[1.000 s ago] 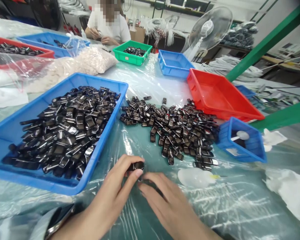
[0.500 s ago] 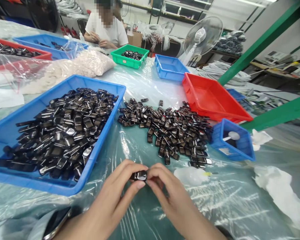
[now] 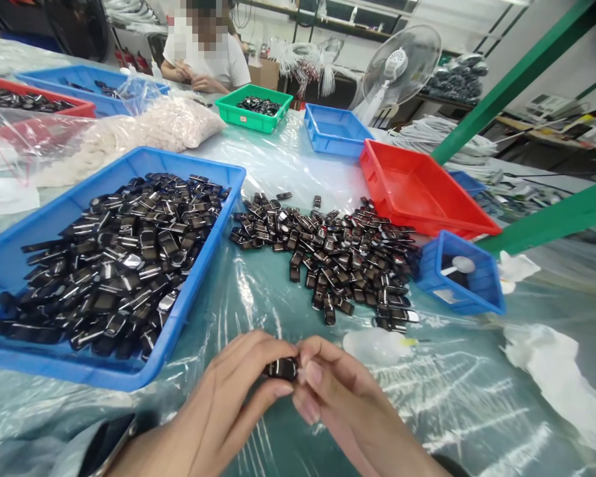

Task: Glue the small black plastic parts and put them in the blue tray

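Between the thumb and fingers of my left hand [image 3: 238,387] is a small glossy black plastic piece [image 3: 282,368] with a silvery line across it. My right hand [image 3: 335,384] meets its right end, thumb and fingertips pinched together. Something small and pale may sit between those fingertips, too small to name. Beyond my hands, a loose heap of similar black pieces [image 3: 328,258] lies on the plastic-covered table. To the left, a large blue tray [image 3: 198,291] holds many more of them.
At right are a red tray [image 3: 422,192] and a small blue bin [image 3: 457,301] with a white round-headed item inside. Crumpled white tissue [image 3: 551,371] lies nearby. Farther back are a green tray [image 3: 248,119], a bag of beige bits [image 3: 179,122] and a seated person [image 3: 206,59].
My right hand has turned, its thumb now pressed up near the piece's right end. Both hands and the black piece sit slightly lower in view. The piece has tilted a little.
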Available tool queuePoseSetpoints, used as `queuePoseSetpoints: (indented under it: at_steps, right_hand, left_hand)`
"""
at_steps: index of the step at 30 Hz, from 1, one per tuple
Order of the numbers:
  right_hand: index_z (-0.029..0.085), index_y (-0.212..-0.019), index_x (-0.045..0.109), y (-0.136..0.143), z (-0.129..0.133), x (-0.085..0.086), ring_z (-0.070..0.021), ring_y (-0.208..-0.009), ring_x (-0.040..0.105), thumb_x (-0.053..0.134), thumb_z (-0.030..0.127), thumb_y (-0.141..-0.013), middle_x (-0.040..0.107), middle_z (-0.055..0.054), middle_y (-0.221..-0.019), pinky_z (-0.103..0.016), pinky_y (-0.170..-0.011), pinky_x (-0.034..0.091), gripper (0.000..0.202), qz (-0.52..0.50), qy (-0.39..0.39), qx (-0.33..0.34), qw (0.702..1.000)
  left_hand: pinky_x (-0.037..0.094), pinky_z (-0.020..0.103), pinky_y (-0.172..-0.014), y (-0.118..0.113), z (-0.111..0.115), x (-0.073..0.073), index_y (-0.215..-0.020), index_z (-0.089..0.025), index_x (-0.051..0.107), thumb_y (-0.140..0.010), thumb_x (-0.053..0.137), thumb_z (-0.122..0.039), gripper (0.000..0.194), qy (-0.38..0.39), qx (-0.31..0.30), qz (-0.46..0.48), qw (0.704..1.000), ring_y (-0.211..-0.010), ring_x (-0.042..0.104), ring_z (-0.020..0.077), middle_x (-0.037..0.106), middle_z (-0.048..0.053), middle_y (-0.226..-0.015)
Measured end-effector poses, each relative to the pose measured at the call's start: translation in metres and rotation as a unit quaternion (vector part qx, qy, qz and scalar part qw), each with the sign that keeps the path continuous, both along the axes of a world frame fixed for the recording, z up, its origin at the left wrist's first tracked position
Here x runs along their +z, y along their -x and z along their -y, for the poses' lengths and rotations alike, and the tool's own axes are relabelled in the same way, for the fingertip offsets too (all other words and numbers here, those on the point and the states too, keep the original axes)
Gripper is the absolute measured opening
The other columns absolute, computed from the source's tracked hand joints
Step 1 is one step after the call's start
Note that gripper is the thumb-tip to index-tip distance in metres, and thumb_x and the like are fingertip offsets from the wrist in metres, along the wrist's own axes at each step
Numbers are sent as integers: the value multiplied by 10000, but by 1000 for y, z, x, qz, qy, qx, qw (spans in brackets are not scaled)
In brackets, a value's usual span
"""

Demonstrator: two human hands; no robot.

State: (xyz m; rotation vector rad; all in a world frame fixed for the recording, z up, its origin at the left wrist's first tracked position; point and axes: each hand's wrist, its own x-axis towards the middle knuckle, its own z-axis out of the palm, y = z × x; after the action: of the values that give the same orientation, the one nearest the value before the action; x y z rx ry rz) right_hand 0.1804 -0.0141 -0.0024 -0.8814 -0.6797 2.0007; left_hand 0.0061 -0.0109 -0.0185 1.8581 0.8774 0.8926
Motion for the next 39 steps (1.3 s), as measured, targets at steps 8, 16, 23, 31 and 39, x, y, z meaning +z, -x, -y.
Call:
queuePoseSetpoints:
  at_steps: [8,16,23,31,39]
  right_hand:
    - [180,-799,595,6,2,-10,-38,-523,453,708,341,-829,468,76,-568,-153,-553,360,199,-41,-1,2,999]
    - [213,-934,560,12,6,-21,-53,-533,490,717,417,-796,482,77,-625,-191,-583,421,292,-88,18,65,994]
    - [320,-1101,605,-21,12,6,-166,-704,567,703,364,-803,621,1,-810,-276,-636,457,317,161,-320,0,934]
    - [350,-1301,418,-92,-3,-8,-236,-1008,561,659,318,-828,569,-48,-1126,-390,-872,451,532,455,-450,-262,722]
    - [297,-1205,425,-81,8,-24,-271,-1118,575,452,405,-942,575,-84,-1234,-441,-854,504,285,509,-256,3,822]
  left_hand:
    - [447,251,-618,-4,4,-4,-1129,-239,485,-1021,344,-395,236,-79,54,-10,995,-705,581,159,585,8,-818]
    - [443,229,-507,-7,7,-8,-1166,-202,466,-1043,283,-338,259,-199,63,-63,976,-558,555,134,575,-16,-692]
    - [488,402,-639,25,-18,40,-1137,-100,553,-1010,368,-290,294,-371,260,-290,843,-774,600,267,622,129,-884]
    - [476,546,-896,7,-34,31,-1323,-7,467,-990,341,-222,416,-353,247,-456,779,-1169,511,411,469,268,-1347]
    - [556,428,-675,-69,-66,4,-1247,-42,542,-941,549,-235,361,-270,167,-517,795,-842,660,294,667,158,-971]
